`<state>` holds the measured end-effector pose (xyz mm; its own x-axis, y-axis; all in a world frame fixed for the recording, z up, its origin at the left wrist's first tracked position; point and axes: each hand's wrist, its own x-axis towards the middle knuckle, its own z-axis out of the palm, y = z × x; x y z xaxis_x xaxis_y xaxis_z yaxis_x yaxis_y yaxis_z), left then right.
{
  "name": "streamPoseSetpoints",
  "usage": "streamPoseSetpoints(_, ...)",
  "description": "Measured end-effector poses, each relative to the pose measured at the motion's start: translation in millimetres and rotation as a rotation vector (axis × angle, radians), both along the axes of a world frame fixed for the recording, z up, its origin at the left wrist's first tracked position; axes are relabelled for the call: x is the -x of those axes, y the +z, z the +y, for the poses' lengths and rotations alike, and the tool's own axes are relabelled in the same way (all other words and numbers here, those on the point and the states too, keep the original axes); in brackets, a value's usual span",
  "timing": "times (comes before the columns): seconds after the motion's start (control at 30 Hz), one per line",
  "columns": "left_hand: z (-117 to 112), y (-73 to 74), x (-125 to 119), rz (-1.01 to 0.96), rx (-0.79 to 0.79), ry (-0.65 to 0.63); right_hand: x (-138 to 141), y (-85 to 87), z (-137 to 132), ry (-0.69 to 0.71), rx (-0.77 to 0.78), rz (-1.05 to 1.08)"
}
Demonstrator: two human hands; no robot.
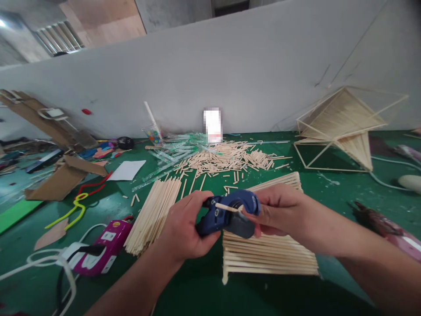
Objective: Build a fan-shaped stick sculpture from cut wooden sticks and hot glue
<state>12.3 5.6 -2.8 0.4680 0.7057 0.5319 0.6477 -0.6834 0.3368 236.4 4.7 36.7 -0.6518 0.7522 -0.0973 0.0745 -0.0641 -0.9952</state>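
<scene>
My left hand is closed round a blue glue gun, held above the green table. My right hand pinches a short wooden stick and holds it against the gun's tip. Below both hands lies a flat panel of glued wooden sticks. A loose bundle of long sticks lies to the left of the panel.
A heap of short cut sticks lies behind the hands. A stick-built frame with slatted sides stands at the back right. A magenta power strip with white cable sits front left. Cardboard, paper and pipe cleaners lie further left.
</scene>
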Motion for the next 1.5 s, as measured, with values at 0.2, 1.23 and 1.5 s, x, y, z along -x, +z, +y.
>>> streamPoseSetpoints(0.2, -1, 1.5, -1, -0.007, -0.001, -0.017, -2, -4.7, 2, 0.093, 0.162, 0.137)
streamPoseSetpoints(1.23, 3, -3.2, 2, -0.005, 0.009, 0.061, 8, -1.1, -5, -0.202, -0.672, -0.289)
streamPoseSetpoints(1.5, 1, 1.3, 1, -0.022, 0.067, 0.051, 9, 0.0, -2, -0.165, -0.493, -0.192)
